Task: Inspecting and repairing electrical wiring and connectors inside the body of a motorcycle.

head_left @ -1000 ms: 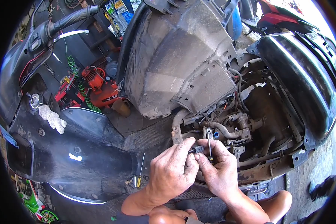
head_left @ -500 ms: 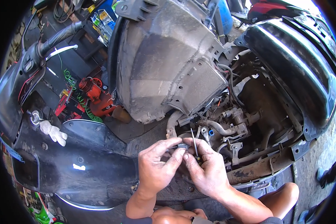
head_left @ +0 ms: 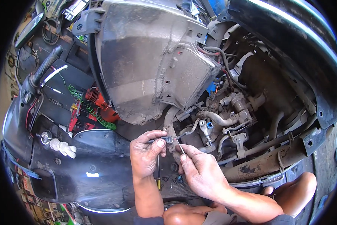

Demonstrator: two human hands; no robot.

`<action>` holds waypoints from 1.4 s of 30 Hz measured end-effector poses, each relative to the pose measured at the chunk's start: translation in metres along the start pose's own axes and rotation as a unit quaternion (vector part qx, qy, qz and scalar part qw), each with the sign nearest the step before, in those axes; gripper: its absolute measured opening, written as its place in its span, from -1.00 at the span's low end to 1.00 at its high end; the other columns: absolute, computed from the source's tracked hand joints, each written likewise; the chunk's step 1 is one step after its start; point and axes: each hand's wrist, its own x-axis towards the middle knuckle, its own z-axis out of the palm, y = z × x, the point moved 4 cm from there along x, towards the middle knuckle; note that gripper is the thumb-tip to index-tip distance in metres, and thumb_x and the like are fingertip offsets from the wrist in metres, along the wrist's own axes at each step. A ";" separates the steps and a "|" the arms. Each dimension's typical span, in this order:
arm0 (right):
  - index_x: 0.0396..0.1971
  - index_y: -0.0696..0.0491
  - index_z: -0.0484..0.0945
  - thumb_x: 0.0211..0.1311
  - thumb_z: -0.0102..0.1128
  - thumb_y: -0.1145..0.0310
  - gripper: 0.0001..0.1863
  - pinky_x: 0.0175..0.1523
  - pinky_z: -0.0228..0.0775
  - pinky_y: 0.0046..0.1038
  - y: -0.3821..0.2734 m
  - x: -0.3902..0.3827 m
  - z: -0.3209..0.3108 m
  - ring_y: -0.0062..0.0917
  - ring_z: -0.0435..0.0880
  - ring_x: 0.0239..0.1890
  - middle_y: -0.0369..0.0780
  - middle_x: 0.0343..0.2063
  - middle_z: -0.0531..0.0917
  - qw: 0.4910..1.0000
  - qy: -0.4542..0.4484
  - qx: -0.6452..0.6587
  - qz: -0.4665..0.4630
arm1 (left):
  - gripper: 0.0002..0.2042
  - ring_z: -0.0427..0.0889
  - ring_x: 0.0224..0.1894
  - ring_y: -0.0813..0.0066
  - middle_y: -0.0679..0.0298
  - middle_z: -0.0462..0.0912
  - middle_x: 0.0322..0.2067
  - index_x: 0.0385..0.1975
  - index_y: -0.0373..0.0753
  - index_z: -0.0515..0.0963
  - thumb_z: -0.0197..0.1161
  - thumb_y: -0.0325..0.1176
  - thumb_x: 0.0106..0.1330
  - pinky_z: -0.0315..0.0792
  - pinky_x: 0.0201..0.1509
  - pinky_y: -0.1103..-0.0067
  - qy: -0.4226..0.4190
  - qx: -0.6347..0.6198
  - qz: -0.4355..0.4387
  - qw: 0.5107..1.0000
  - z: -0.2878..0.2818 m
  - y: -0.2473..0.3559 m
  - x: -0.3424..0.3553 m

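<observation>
Now, going from the left, the black scooter handlebar grip [head_left: 44, 69] is lying far off toward the rim, with a white work glove [head_left: 63, 147] draped on the glossy black body panel [head_left: 89, 168] below it and a red tool with a coiled green hose [head_left: 97, 108] sitting between them. The left hand [head_left: 146, 153] is curling in a loose fist, its thumb and forefinger pinching a small dark wiring connector [head_left: 166, 140] held just in front of the grey inner mudguard [head_left: 146, 67]. Compared with a second ago, both hands are sitting lower and more apart, and the thin metal pick [head_left: 180, 147] is now slanting with its tip at the connector rather than standing upright, so the work appears to be moving from lining up to probing the plug. The right hand [head_left: 202, 172] is pinching that pick between thumb and fingertips, remaining fingers folded. A yellow-handled screwdriver [head_left: 158, 176] is lying beneath the hands. Rightward, the carburettor and hoses [head_left: 232, 108] are crowding close, and the rusty frame tube [head_left: 266, 161] is running just beyond the right hand; open room is lying mainly downward, toward the person's knee [head_left: 296, 187].
</observation>
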 end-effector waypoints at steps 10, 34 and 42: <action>0.28 0.24 0.41 0.50 -0.05 0.37 -0.55 -0.32 0.44 -0.53 0.000 -0.001 -0.002 -0.68 0.53 -0.47 -0.28 -0.56 0.57 0.997 -0.031 0.063 0.019 | -0.71 0.59 -0.45 0.65 0.19 0.71 -0.33 -0.10 -0.48 0.63 0.45 -0.48 0.23 0.46 -0.40 0.73 0.011 0.033 0.035 0.999 0.006 0.008 -0.004; -0.01 0.20 0.55 0.37 0.05 0.41 -0.72 -0.22 0.53 -0.09 -0.017 0.005 0.000 0.05 0.68 -0.28 0.13 -0.45 0.65 0.976 0.039 -0.202 -0.068 | -0.79 0.65 -0.16 0.53 0.14 0.68 -0.17 -0.17 -0.47 0.64 0.38 -0.61 0.19 0.52 -0.03 0.64 0.031 0.165 0.161 0.973 0.011 0.019 -0.019; -0.05 0.19 0.58 0.40 0.06 0.39 -0.75 -0.23 0.54 -0.20 -0.010 0.010 0.002 -0.03 0.71 -0.32 0.06 -0.44 0.67 0.993 0.061 -0.078 -0.067 | -0.80 0.65 -0.17 0.56 0.17 0.68 -0.18 -0.15 -0.49 0.62 0.32 -0.68 0.22 0.53 -0.05 0.66 0.052 0.113 0.127 0.984 0.015 0.019 -0.018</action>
